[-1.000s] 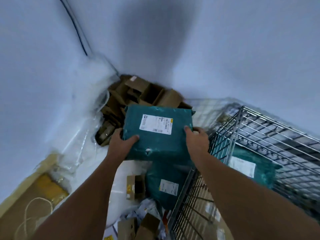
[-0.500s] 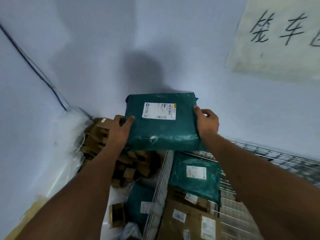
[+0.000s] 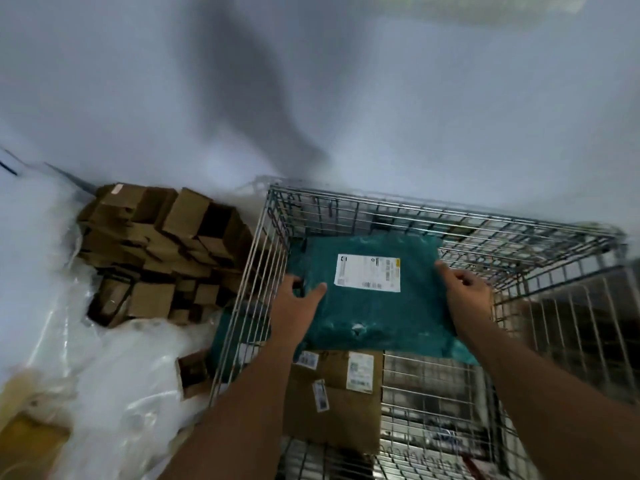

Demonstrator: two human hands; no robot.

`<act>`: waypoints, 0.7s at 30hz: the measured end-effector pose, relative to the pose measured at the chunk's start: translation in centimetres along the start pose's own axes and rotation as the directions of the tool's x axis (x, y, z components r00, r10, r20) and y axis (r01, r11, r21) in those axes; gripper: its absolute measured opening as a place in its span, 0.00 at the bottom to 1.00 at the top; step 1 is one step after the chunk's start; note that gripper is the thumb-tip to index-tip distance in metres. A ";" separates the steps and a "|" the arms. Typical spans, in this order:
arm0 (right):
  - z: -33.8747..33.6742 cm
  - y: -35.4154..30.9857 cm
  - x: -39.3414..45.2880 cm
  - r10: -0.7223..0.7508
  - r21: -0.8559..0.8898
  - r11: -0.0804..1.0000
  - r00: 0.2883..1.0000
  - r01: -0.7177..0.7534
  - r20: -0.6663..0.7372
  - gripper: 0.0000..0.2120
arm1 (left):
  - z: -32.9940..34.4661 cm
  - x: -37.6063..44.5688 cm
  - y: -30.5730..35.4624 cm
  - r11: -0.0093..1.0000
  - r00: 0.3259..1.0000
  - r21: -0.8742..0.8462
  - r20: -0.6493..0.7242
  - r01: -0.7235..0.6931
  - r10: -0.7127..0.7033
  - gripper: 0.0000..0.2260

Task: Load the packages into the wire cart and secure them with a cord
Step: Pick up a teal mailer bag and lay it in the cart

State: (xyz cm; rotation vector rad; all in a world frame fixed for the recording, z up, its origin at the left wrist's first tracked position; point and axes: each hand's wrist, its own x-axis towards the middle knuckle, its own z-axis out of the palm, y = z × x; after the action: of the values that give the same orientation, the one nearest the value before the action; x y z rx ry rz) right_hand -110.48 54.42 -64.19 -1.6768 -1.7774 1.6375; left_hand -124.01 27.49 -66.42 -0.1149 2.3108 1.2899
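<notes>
Two bare arms reach in from the bottom of the frame to a green package [image 3: 374,306] in the middle-right. The package is inside the wire cart [image 3: 519,244], which fills the right half of the frame and sits next to the white wall [image 3: 346,98] at the top. The left hand [image 3: 296,301] is on the package's left edge, thumb on top, the other fingers hidden by the bag, so it looks like a grip but that part is blurry. The right hand [image 3: 465,289] is on the right edge w/ fingers curled round it, holding it. A white label [image 3: 367,273] w/ a barcode & a yellow strip is on top of the package, in the center of the frame. Can't tell if the package rests on the things below or is held just above them. Under it, toward the bottom center, is a flat brown box [image 3: 336,407] w/ a few small stickers on it, also inside the cart. A bit of another green bag [image 3: 467,355] peeks out under the package's lower right corner. Left of the cart, outside the wires, is a pile of small brown boxes [image 3: 162,251] in the middle-left. Clear plastic wrap [image 3: 114,375] is bunched up in the lower left. One more green bag [image 3: 235,341] shows thru the cart's left wires, near the frame's center-left; pic is too blurry to tell which side of the wires it's on.
</notes>
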 end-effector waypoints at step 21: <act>13.4 20.0 -2.1 0.254 -0.144 0.965 0.924 -0.221 0.285 0.25 | 2.6 2.5 -18.5 0.825 0.961 0.557 0.163 0.097 -0.223 0.36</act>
State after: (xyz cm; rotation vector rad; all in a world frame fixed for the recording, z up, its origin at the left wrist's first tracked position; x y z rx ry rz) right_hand -108.41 40.19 -83.59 -1.8356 -1.8879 2.0313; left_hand -119.63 19.88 -83.07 0.0266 2.3169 0.4922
